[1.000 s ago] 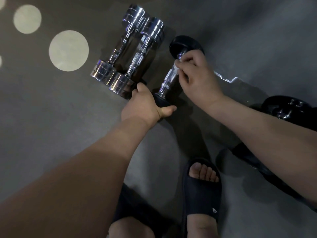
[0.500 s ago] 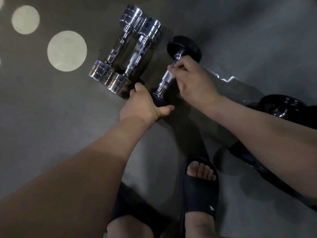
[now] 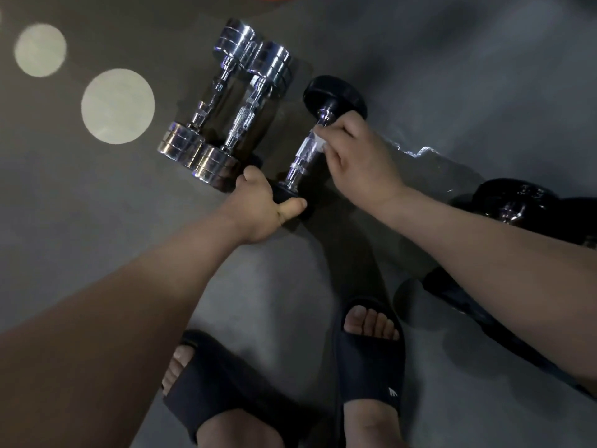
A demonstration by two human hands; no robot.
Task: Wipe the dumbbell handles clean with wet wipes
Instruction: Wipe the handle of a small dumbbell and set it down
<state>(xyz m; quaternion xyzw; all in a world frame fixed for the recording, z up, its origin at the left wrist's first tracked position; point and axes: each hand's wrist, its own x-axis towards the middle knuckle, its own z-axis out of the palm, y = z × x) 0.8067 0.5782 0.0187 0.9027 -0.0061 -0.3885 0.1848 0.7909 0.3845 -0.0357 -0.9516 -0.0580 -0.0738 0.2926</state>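
- Grey floor (image 3: 97, 221), dimly lit, carries everything; the black-ended dumbbell (image 3: 302, 158) lies on it.
- Curled fingers (image 3: 336, 132) of the right hand (image 3: 358, 163) pinch a wet wipe (image 3: 318, 142) against the far part of that dumbbell's knurled handle.
- Opposite, the left hand (image 3: 258, 208) grips its near black end (a sound brace against rolling).
- Best, I judge, to wrap the wipe round the knurl and twist toward the near end.
- Two chrome dumbbells (image 3: 226, 118) lie just left of it, handles uncovered.
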